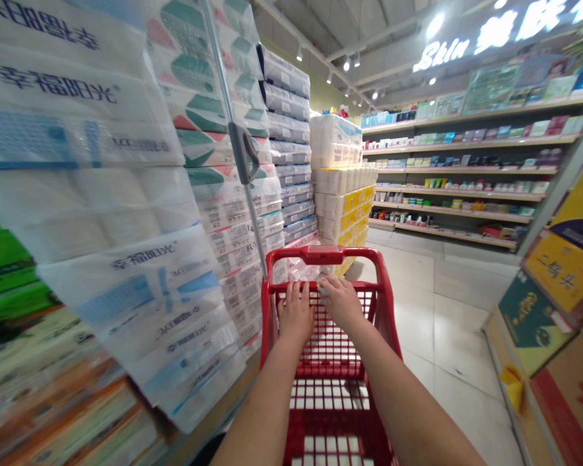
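A left hand (296, 314), unclenched, and right hand (341, 303), grip unclear, reach over a red trolley (330, 417), probably light, stiff plastic, best held by its twelve-o'clock handle (323, 254).

Left hand (297, 317) and right hand (342, 304) are both going bare, short-nailed fingers blurring a bit, and the smooth forearms (267, 395) are going bare too. Something black (212, 450), maybe clothing, is peeking in down at the bottom edge.
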Available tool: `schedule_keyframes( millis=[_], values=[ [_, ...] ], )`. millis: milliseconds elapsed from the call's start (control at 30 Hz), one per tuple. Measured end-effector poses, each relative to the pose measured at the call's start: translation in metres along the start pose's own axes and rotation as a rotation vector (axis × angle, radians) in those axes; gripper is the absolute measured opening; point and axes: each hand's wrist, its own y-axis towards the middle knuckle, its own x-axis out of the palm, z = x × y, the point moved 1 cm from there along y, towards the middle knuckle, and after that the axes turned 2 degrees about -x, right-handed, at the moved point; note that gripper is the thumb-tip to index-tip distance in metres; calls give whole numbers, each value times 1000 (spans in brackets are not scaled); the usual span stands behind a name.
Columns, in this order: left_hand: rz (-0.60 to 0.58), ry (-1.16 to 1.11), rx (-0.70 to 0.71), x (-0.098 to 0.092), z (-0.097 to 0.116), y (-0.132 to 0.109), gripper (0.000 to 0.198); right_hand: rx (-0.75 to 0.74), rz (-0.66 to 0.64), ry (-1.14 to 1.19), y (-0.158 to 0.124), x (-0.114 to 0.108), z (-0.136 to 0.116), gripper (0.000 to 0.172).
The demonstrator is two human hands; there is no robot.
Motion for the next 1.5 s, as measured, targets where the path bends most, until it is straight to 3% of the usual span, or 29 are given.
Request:
schedule_keyframes(
  millis=[133, 233, 333, 467, 633, 733, 933, 1167, 1367, 1500],
  values=[
    [86, -51, 27, -5, 1, 0, 52, 45, 32, -14, 0, 1, 2, 34],
    [119, -114, 122, -12, 4, 1, 36, 65, 49, -21, 0, 6, 0, 30],
    [-52, -105, 185, -14, 9, 0, 27, 72, 50, -4, -1, 8, -1, 31],
    [-290, 28, 157, -2, 19, -9, 31, 80, 25, 7, -3, 6, -1, 42],
    [-379, 130, 135, 19, 31, -23, 63, 121, -5, 32, -10, 0, -2, 55],
    [-397, 101, 108, 20, 31, -29, 71, 121, 35, 62, -22, 0, -2, 58],
    [-322, -18, 82, 1, 25, -45, 49, 130, 90, 127, -51, -3, 5, 56],
    [-221, -106, 62, -25, 28, -58, 34, 57, 162, 220, -57, -8, 8, 53],
    [-221, -94, 102, -33, 25, -56, 30, -57, -11, 317, -55, -5, -8, 52],
    [-199, -111, 166, -31, 20, -55, 31, 45, 38, 258, -53, -12, -7, 48]
  ],
)
